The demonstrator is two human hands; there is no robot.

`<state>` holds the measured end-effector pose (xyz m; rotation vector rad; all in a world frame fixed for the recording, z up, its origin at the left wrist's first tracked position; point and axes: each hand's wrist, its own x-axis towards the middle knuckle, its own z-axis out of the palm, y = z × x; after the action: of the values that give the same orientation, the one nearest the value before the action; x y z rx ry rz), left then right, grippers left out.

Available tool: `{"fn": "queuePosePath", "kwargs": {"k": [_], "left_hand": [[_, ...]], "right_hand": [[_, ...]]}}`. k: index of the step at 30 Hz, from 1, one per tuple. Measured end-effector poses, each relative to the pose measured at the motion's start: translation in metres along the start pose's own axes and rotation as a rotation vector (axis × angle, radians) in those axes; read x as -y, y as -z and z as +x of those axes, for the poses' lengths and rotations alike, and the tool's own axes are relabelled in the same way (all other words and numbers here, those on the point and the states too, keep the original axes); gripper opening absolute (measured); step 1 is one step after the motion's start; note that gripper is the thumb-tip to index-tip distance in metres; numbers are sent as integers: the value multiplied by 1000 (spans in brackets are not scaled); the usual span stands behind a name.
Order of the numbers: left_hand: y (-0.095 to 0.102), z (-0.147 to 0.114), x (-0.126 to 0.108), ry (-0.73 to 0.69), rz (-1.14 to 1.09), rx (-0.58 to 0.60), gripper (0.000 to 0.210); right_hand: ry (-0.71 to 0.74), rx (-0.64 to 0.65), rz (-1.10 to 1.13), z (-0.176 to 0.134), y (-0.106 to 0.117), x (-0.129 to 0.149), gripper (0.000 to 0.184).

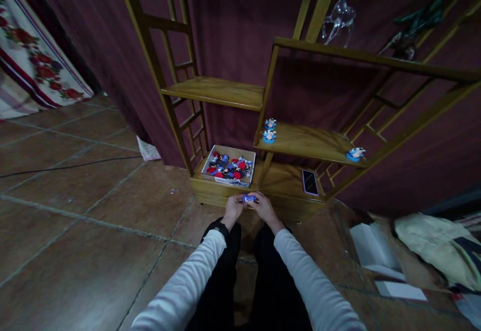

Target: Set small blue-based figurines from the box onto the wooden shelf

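Both my hands meet in front of the shelf's low base, pinching a small purple figurine (pixel 248 198) between them. My left hand (pixel 233 208) grips its left end, and my right hand (pixel 265 208) has its fingers on the right end. Just beyond them, on the bottom shelf, sits a shallow cardboard box (pixel 246 183) filled with several small figurines on red, dark and purple round bases. Two blue-based figurines (pixel 269 136) stand at the left end of the middle shelf, and one more blue-based figurine (pixel 355 154) stands at its right end.
A phone (pixel 310 182) lies on the bottom shelf at right. Above, the wooden shelf unit (pixel 218 90) holds a clear glass animal (pixel 341 16) and a dark green ornament (pixel 409 33). White box pieces (pixel 378 251) and a pale cloth bag (pixel 436 243) lie on the floor at right.
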<state>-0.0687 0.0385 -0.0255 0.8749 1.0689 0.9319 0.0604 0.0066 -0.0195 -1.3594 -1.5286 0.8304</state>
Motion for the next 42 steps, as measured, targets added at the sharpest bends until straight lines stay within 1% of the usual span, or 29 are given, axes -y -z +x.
{"fn": "queuePosePath", "kwargs": {"k": [3, 5, 8, 11, 14, 16, 22, 27, 31, 35, 38, 42], "left_hand": [[1, -3, -2, -10, -52, 16, 21], [4, -5, -3, 7, -135, 20, 21], [11, -7, -6, 50, -243, 23, 27], [15, -9, -10, 89, -277, 58, 36], [16, -11, -14, 130, -285, 112, 33], [15, -11, -17, 153, -286, 127, 28], [12, -10, -19, 188, -295, 99, 18], [11, -12, -20, 198, -252, 105, 19], [9, -12, -20, 178, -231, 100, 19], [9, -11, -18, 174, -227, 133, 20], [9, -10, -17, 168, -239, 161, 19], [9, -10, -15, 166, -258, 164, 17]], "right_hand": [[-29, -11, 108, 0, -3, -3, 42], [-48, -54, 143, 0, -5, -6, 48], [-76, -118, 135, 1, -5, -10, 41], [-106, -94, 184, 3, -5, -13, 31], [-134, -73, 231, 5, -7, -15, 27], [-168, -86, 250, 6, -8, -16, 26], [-217, -94, 302, 7, -9, -17, 27], [-219, -130, 353, 8, -10, -17, 26], [-213, -130, 404, 7, -9, -14, 25], [-225, -131, 421, 6, -7, -11, 23], [-226, -153, 405, 5, -6, -10, 23], [-213, -151, 344, 3, -4, -9, 21]]}}
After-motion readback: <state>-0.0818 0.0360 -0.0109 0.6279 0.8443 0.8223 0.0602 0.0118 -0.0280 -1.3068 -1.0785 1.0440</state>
